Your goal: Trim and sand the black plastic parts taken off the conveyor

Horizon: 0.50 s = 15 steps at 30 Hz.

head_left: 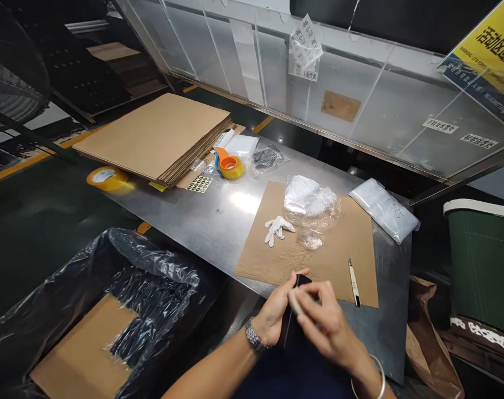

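My left hand (274, 310) is closed around a dark, flat, glossy object (302, 280) close to my body; its lower part blends into dark clothing. In my right hand (329, 324), thumb and fingers pinch a small beige pad-like piece (294, 302), held against or just over the dark object. I cannot tell what either thing is exactly. Beyond my hands, a cardboard sheet (260, 255) lies on the metal table. On it are a craft knife (353, 282), white gloves (278, 228) and a clear plastic bag (308, 197) with white contents.
Stacked cardboard (160, 133) sits at the table's far left, with a tape dispenser (229, 165), a tape roll (106, 177) and a sticker sheet (199, 184) nearby. A white packet (385, 209) lies right. A lined black bin (152, 249) stands left; a green bin (484, 260) stands right.
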Each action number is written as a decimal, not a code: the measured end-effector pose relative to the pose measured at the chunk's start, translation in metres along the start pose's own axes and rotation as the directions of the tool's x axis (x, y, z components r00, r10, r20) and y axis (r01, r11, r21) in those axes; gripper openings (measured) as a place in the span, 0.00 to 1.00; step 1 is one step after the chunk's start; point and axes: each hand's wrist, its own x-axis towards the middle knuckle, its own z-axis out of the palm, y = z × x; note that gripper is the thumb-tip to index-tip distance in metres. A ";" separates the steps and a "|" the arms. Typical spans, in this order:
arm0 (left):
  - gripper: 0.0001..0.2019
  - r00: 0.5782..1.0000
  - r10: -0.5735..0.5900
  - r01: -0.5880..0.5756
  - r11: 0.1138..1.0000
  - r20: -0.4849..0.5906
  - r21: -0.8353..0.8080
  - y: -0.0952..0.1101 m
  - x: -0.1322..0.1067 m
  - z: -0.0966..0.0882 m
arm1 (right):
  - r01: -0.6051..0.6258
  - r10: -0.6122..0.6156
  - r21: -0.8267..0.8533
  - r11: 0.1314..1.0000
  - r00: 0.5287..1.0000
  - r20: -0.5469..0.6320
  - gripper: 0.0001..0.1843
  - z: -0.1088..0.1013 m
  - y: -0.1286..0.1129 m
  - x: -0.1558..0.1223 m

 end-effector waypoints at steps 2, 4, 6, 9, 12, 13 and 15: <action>0.21 0.999 0.022 -0.022 1.000 -0.027 -0.005 0.004 0.003 0.000 | 0.013 -0.016 0.041 0.999 0.997 0.082 0.27 0.002 -0.010 -0.003; 0.20 1.000 0.018 -0.018 0.999 -0.020 -0.027 0.008 0.004 -0.002 | 0.036 -0.045 0.072 0.997 0.990 0.133 0.27 0.004 -0.016 -0.009; 0.18 1.000 -0.011 0.012 0.997 0.015 -0.071 0.011 0.004 -0.003 | 0.059 -0.071 0.097 0.994 0.989 0.133 0.28 0.006 -0.014 -0.017; 0.15 0.997 -0.042 0.050 0.991 0.061 -0.123 0.014 0.003 -0.005 | 0.045 -0.048 0.101 0.994 0.998 0.032 0.30 0.010 -0.005 -0.027; 0.12 1.000 0.006 -0.006 0.993 0.000 -0.121 0.016 0.004 -0.004 | 0.047 -0.051 0.126 0.991 0.998 0.029 0.32 0.012 -0.005 -0.029; 0.11 0.998 0.042 -0.047 0.994 -0.045 -0.101 0.016 0.005 -0.004 | 0.058 -0.066 0.134 0.989 0.996 0.052 0.32 0.013 -0.007 -0.028; 0.11 0.978 0.146 -0.153 0.988 -0.152 -0.033 0.013 0.005 -0.003 | 0.074 -0.083 0.111 0.991 0.993 0.081 0.32 0.013 -0.013 -0.024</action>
